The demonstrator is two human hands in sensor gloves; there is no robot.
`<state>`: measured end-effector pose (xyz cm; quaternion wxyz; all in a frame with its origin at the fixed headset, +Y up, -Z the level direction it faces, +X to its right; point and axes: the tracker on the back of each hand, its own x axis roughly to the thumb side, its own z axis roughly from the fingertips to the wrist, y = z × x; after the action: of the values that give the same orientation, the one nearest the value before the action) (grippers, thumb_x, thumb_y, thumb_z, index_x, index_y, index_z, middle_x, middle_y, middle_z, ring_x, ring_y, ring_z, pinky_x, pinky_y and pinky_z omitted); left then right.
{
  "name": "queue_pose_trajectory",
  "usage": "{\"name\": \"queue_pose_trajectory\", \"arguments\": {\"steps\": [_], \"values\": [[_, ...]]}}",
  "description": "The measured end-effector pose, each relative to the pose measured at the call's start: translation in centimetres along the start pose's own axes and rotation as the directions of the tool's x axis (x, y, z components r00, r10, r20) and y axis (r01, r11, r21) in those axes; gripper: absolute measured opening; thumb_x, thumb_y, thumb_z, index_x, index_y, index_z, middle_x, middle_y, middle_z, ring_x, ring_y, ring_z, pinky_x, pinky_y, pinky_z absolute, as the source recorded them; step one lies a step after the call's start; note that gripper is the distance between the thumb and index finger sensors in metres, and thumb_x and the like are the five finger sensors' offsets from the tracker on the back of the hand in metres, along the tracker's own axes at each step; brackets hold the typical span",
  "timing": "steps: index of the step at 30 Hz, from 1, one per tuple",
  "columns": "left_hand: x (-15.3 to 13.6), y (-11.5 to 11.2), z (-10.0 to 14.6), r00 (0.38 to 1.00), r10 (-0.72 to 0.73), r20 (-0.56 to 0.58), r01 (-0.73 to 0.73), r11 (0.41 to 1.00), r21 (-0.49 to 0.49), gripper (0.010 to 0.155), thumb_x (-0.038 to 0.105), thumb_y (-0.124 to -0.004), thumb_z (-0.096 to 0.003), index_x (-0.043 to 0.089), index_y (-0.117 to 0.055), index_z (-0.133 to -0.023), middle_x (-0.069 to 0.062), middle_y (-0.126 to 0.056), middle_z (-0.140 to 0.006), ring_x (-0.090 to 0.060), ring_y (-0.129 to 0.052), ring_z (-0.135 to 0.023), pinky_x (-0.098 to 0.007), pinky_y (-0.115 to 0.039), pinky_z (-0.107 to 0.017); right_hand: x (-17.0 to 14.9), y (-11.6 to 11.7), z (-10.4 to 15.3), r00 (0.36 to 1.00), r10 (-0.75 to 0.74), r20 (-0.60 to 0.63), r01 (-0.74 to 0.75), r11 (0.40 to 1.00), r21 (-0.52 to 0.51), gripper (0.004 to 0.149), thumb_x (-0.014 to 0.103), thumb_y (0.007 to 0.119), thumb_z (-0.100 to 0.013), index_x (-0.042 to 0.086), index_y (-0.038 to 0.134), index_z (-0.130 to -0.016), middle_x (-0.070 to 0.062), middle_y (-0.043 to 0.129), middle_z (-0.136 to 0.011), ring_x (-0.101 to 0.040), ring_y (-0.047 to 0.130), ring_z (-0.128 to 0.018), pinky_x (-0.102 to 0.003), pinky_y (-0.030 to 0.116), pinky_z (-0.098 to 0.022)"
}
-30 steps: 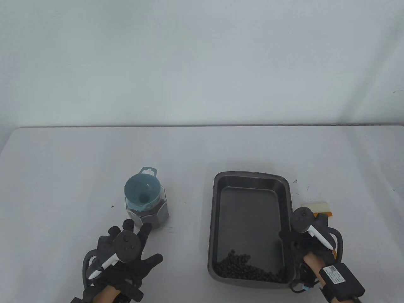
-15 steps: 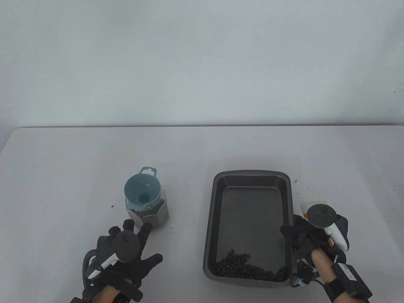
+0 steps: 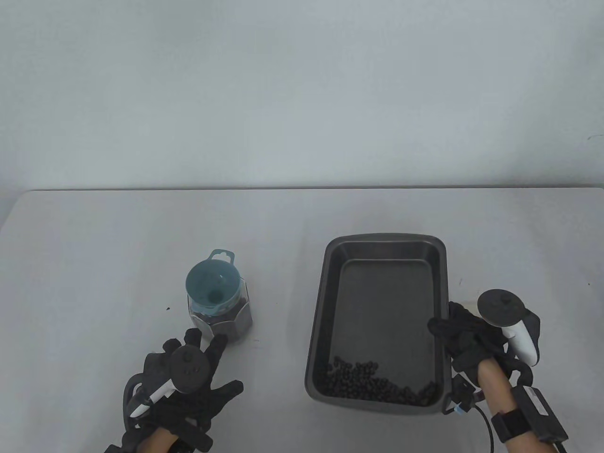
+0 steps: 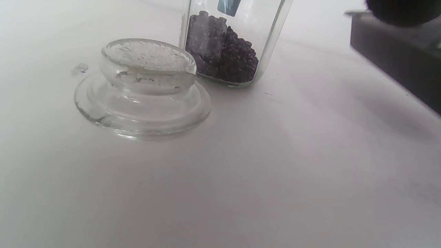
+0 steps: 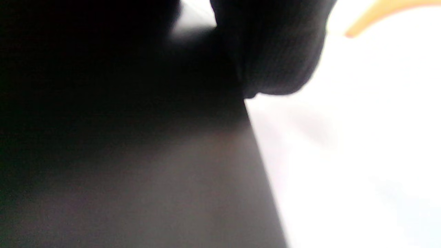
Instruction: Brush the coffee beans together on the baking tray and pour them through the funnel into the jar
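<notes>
The dark baking tray [image 3: 324, 302] is right of centre, with coffee beans [image 3: 373, 384] heaped along its near wall. My right hand [image 3: 455, 330] grips the tray's right rim, thumb over the inside edge; up close its fingers [image 5: 275, 51] lie against the tray wall [image 5: 137, 165]. A glass jar [image 3: 233, 323] partly filled with beans [image 4: 224, 55] stands at the left, with a blue funnel [image 3: 210, 285] in its mouth. My left hand [image 3: 198, 351] lies flat with spread fingers just in front of the jar, holding nothing. Only the brush's orange edge [image 5: 379, 12] shows.
The jar's glass lid [image 4: 143, 89] lies upside down on the table in front of the jar, under my left hand. A small dark speck [image 3: 168, 309] sits left of the jar. The white table [image 3: 118, 245] ends at a pale wall behind.
My right hand has left the brush and taken hold of the tray's right rim. The tray has shifted away from me and slightly right, and the beans have spread along its near wall. The left hand stayed still.
</notes>
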<state>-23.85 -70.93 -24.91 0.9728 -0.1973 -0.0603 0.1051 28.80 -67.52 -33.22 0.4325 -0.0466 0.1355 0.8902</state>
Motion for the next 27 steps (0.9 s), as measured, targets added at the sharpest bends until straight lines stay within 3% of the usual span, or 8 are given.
{"name": "queue_pose_trajectory", "arguments": {"steps": [6, 11, 17, 22, 27], "values": [[-0.2, 0.1, 0.2, 1.000, 0.007, 0.006, -0.007, 1.000, 0.006, 0.092, 0.085, -0.055, -0.0407, 0.046, -0.015, -0.114, -0.013, -0.008, -0.122, -0.058, -0.018, -0.113, -0.070, -0.028, -0.080, 7.1, -3.8, 0.4, 0.995, 0.053, 0.087, -0.043, 0.993, -0.113, 0.027, 0.047, 0.075, -0.056, 0.028, 0.087, -0.041, -0.008, 0.076, -0.083, -0.017, 0.099, -0.062, -0.025, 0.097, -0.042], [-0.1, 0.0, 0.1, 1.000, 0.000, 0.008, 0.000, 1.000, -0.003, 0.092, 0.085, -0.054, -0.0407, 0.046, -0.015, -0.114, -0.013, -0.008, -0.122, -0.058, -0.018, -0.113, -0.070, -0.028, -0.080, 13.8, -4.5, 0.0, 0.975, 0.165, 0.150, -0.132, 0.970, -0.204, 0.027, 0.046, 0.075, -0.057, 0.028, 0.087, -0.042, -0.007, 0.076, -0.084, -0.017, 0.100, -0.063, -0.025, 0.097, -0.042], [-0.2, 0.0, 0.2, 1.000, 0.006, 0.010, -0.006, 1.000, -0.001, 0.092, 0.085, -0.055, -0.0406, 0.046, -0.015, -0.114, -0.013, -0.008, -0.122, -0.058, -0.018, -0.113, -0.070, -0.028, -0.080, 20.7, -3.0, -1.4, 0.960, 0.198, 0.198, -0.148, 0.959, -0.244, 0.027, 0.045, 0.074, -0.058, 0.028, 0.087, -0.043, -0.007, 0.076, -0.084, -0.017, 0.100, -0.062, -0.024, 0.097, -0.042], [-0.2, -0.1, 0.2, 1.000, 0.007, 0.013, -0.006, 1.000, -0.011, 0.092, 0.085, -0.054, -0.0406, 0.046, -0.015, -0.114, -0.013, -0.008, -0.122, -0.058, -0.018, -0.114, -0.070, -0.028, -0.080, 24.5, -1.0, -2.8, 0.949, 0.201, 0.244, -0.135, 0.956, -0.261, 0.027, 0.045, 0.073, -0.059, 0.028, 0.087, -0.044, -0.007, 0.076, -0.084, -0.017, 0.100, -0.063, -0.024, 0.097, -0.042], [-0.5, 0.1, 0.4, 0.999, 0.026, 0.019, -0.026, 1.000, -0.001, 0.092, 0.085, -0.055, -0.0407, 0.046, -0.015, -0.114, -0.013, -0.008, -0.122, -0.058, -0.018, -0.113, -0.070, -0.028, -0.080, 27.4, 1.5, -3.5, 0.917, 0.266, 0.298, -0.148, 0.919, -0.365, 0.027, 0.045, 0.073, -0.059, 0.029, 0.087, -0.044, -0.006, 0.076, -0.085, -0.016, 0.100, -0.063, -0.024, 0.098, -0.042]]}}
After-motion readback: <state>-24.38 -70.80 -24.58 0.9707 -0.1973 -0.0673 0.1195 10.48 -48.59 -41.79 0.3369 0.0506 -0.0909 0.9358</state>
